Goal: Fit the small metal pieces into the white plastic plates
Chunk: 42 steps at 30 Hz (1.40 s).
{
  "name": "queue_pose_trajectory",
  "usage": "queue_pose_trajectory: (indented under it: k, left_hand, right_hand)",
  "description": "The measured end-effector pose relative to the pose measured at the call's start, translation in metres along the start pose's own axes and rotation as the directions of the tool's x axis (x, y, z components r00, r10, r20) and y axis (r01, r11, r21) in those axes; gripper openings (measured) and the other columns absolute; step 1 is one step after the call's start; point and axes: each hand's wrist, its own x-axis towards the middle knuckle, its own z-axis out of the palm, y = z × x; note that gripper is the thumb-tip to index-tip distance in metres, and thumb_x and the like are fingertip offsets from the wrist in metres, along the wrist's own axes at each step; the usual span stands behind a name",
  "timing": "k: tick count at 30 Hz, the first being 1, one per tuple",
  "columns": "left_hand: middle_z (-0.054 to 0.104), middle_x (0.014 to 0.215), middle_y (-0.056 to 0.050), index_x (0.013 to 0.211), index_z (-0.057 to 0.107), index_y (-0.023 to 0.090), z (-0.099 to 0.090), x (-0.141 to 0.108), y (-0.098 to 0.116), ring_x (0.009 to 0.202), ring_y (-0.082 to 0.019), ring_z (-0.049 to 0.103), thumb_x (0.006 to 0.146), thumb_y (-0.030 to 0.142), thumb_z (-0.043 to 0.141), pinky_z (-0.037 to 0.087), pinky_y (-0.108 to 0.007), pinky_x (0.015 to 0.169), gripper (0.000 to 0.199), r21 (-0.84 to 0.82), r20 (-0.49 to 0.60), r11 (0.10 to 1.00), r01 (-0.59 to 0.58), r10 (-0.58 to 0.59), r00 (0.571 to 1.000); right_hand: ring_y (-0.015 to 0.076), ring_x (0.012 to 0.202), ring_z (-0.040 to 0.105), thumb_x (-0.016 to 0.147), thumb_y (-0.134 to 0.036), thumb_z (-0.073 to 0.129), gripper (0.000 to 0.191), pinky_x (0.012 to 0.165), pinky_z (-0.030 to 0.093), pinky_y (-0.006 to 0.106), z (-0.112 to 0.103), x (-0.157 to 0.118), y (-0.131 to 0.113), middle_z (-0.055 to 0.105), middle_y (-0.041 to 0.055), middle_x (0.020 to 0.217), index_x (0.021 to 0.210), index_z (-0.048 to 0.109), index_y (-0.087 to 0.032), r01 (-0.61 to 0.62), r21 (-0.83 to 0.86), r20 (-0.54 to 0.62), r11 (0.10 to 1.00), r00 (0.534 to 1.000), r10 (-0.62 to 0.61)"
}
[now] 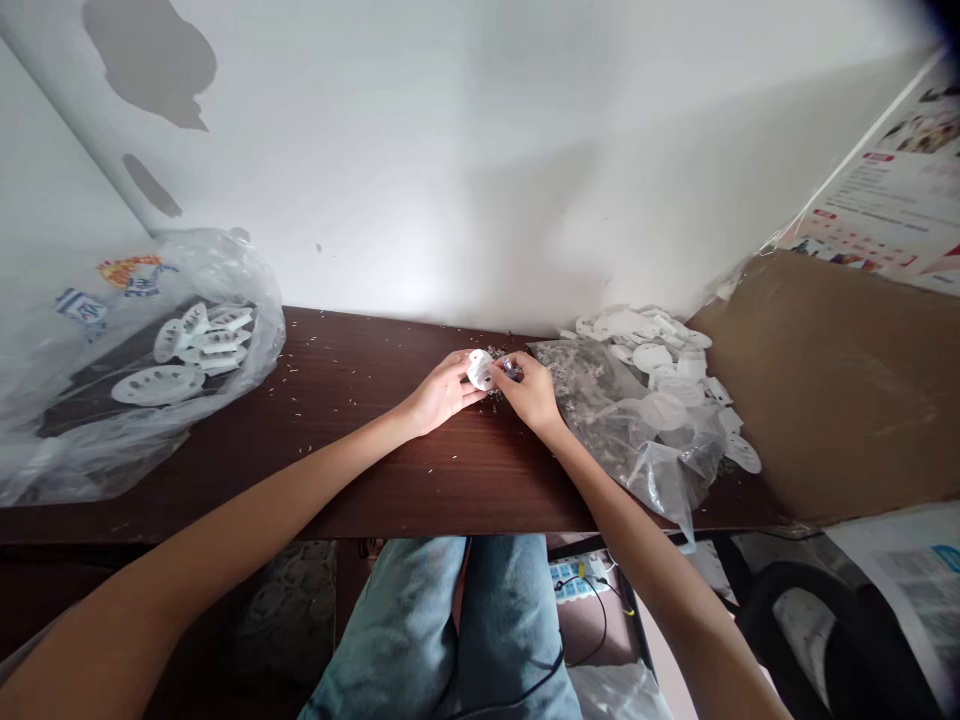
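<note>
My left hand (448,393) grips a small white plastic disc (479,369) by its edge, with dark holes or marks on its face. Closed at the disc's right side, my right hand (529,388) has its fingertips against it. A small shiny purplish object (511,368) shows between the right fingers; its kind is too small to tell. Tiny pale scraps (495,380) lie on the table behind and under the hands.
On the left, an open clear plastic bag (259,290) holds several white slotted plastic parts (157,385). A pile of white plastic parts (652,357) rests on clear plastic sheeting (592,385) at right, beside a cardboard panel (832,380). A power strip (577,582) sits below the brown table (360,490).
</note>
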Motion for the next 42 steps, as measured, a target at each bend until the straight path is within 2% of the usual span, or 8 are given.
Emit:
queue_pose_trajectory:
  k: [5, 11, 21, 28, 31, 34, 38, 42]
  left_hand:
    - [0.072, 0.118, -0.006, 0.109, 0.07, 0.022, 0.001, 0.0, -0.001, 0.107, -0.022, 0.07, 0.086, 0.03, 0.084, 0.052, -0.047, 0.111, 0.028, 0.029, 0.0, 1.0, -0.007, 0.007, 1.0]
    - [0.071, 0.119, -0.006, 0.11, 0.07, 0.022, 0.002, 0.0, -0.001, 0.107, -0.021, 0.069, 0.086, 0.032, 0.085, 0.053, -0.045, 0.11, 0.031, 0.06, 0.0, 0.998, -0.008, 0.008, 1.0]
    - [0.072, 0.118, -0.006, 0.109, 0.07, 0.022, 0.003, -0.001, 0.001, 0.109, -0.022, 0.07, 0.089, 0.03, 0.082, 0.05, -0.048, 0.113, 0.025, 0.048, 0.004, 0.999, -0.007, 0.007, 1.0]
    - [0.074, 0.125, -0.01, 0.116, 0.068, 0.02, -0.001, 0.001, 0.002, 0.112, -0.027, 0.073, 0.092, 0.036, 0.076, 0.049, -0.049, 0.114, 0.03, 0.001, -0.019, 1.0, -0.012, 0.012, 1.0]
    - [0.073, 0.13, -0.015, 0.12, 0.069, 0.016, -0.004, 0.002, 0.003, 0.111, -0.031, 0.074, 0.097, 0.046, 0.068, 0.048, -0.049, 0.114, 0.038, 0.016, -0.025, 1.0, 0.022, -0.022, 0.999]
    - [0.073, 0.132, -0.017, 0.123, 0.068, 0.014, -0.005, 0.003, 0.002, 0.109, -0.032, 0.075, 0.099, 0.05, 0.064, 0.05, -0.047, 0.111, 0.043, 0.03, -0.02, 0.999, 0.045, -0.044, 0.999]
    - [0.074, 0.131, -0.017, 0.124, 0.069, 0.015, -0.007, 0.003, 0.002, 0.107, -0.03, 0.076, 0.1, 0.052, 0.062, 0.052, -0.045, 0.108, 0.045, 0.029, 0.002, 0.998, 0.048, -0.048, 0.999]
    - [0.075, 0.129, -0.016, 0.124, 0.071, 0.015, -0.007, 0.003, 0.003, 0.104, -0.028, 0.076, 0.101, 0.053, 0.061, 0.053, -0.043, 0.107, 0.045, 0.022, 0.008, 0.999, 0.048, -0.048, 0.999]
  right_hand:
    - [0.0216, 0.085, 0.066, 0.086, -0.041, 0.068, 0.021, 0.08, 0.05, 0.035, -0.001, -0.003, -0.005, 0.075, 0.0054, 0.095, 0.096, 0.067, -0.022, 0.012, -0.049, -0.047, 0.999, 0.999, -0.014]
    - [0.0217, 0.083, 0.068, 0.086, -0.04, 0.067, 0.022, 0.081, 0.052, 0.035, -0.001, -0.003, -0.006, 0.077, 0.0053, 0.096, 0.098, 0.071, -0.022, -0.015, -0.032, -0.029, 0.999, 0.999, 0.014]
    - [0.0224, 0.093, 0.071, 0.093, -0.036, 0.064, 0.017, 0.088, 0.052, 0.037, 0.001, -0.004, -0.005, 0.08, 0.0053, 0.104, 0.098, 0.076, -0.023, 0.051, -0.05, -0.007, 0.997, 0.999, -0.052]
    - [0.021, 0.09, 0.067, 0.088, -0.045, 0.073, 0.032, 0.085, 0.053, 0.035, 0.0, 0.0, -0.002, 0.077, 0.007, 0.106, 0.108, 0.076, -0.021, -0.047, 0.117, -0.046, 0.992, 0.998, 0.053]
    - [0.0146, 0.068, 0.057, 0.085, -0.053, 0.076, 0.036, 0.062, 0.047, 0.029, -0.001, 0.003, -0.001, 0.071, 0.0034, 0.089, 0.101, 0.074, -0.021, -0.182, 0.314, -0.014, 0.932, 0.98, 0.196]
    - [0.0068, 0.048, 0.032, 0.078, -0.057, 0.081, 0.042, 0.043, 0.026, 0.026, -0.004, 0.004, -0.005, 0.062, -0.0019, 0.076, 0.096, 0.071, -0.021, -0.356, 0.514, 0.14, 0.78, 0.932, 0.334]
    - [0.0039, 0.046, 0.028, 0.073, -0.052, 0.086, 0.041, 0.042, 0.018, 0.025, -0.006, 0.001, -0.015, 0.061, -0.0025, 0.077, 0.094, 0.07, -0.021, -0.437, 0.605, 0.307, 0.666, 0.899, 0.312]
    - [0.0039, 0.045, 0.029, 0.071, -0.043, 0.089, 0.039, 0.043, 0.017, 0.024, -0.005, -0.001, -0.019, 0.055, -0.0065, 0.071, 0.096, 0.067, -0.023, -0.461, 0.633, 0.349, 0.622, 0.887, 0.303]
